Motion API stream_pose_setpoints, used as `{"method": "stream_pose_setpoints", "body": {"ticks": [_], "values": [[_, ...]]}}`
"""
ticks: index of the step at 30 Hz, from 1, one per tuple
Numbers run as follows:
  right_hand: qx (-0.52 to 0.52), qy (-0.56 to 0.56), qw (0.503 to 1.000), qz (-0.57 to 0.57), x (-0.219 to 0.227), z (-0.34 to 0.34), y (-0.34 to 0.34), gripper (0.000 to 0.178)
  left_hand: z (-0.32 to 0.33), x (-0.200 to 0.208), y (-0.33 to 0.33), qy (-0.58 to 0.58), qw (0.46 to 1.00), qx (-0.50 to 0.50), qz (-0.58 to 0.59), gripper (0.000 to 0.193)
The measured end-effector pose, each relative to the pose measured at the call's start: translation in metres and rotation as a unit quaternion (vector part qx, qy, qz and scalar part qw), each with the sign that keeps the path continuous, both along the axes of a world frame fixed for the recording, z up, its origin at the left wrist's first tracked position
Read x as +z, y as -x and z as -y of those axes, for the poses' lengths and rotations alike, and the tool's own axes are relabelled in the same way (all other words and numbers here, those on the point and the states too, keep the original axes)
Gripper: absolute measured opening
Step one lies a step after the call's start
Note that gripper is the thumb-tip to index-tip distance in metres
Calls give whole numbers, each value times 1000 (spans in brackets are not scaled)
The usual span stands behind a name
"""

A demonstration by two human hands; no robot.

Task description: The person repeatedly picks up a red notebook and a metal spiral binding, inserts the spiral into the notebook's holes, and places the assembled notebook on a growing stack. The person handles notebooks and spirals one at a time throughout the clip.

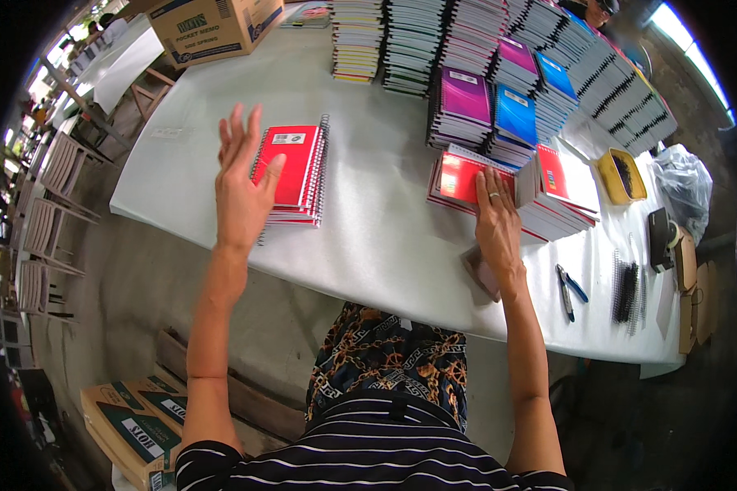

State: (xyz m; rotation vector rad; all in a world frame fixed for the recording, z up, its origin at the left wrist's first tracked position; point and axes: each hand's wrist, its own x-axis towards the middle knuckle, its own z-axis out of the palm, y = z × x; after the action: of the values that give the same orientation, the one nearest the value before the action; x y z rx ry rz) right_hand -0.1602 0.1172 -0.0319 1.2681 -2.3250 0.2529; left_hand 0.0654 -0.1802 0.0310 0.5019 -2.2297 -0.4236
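My left hand is raised with its fingers apart, beside and partly in front of a stack of red spiral notebooks on the left half of the table. Nothing shows in its grasp. On the right, my right hand lies flat with fingers stretched over a red notebook, the top one of a low pile. Touching that pile on its right is another batch of red-covered notebooks, fanned and tilted. Purple notebooks and blue notebooks stand stacked just behind.
Tall notebook stacks line the far side of the white-covered table. At right lie a yellow container, pliers, black spiral coils and a plastic bag. A cardboard box sits far left; other boxes are lower left.
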Motion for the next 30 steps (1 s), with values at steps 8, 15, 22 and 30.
{"method": "stream_pose_setpoints", "body": {"ticks": [8,15,22,30], "values": [[23,25,999,-16,-6,5,0,48,-110,-36,44,-624,720,-303,11,75],[43,24,996,-71,-12,-5,-4,44,-125,-57,67,-673,676,-297,48,79],[88,62,993,53,22,-8,-4,29,-113,-67,73,-741,601,-296,46,78],[20,92,984,152,45,3,9,25,-109,-59,78,-761,562,-315,76,79]]}}
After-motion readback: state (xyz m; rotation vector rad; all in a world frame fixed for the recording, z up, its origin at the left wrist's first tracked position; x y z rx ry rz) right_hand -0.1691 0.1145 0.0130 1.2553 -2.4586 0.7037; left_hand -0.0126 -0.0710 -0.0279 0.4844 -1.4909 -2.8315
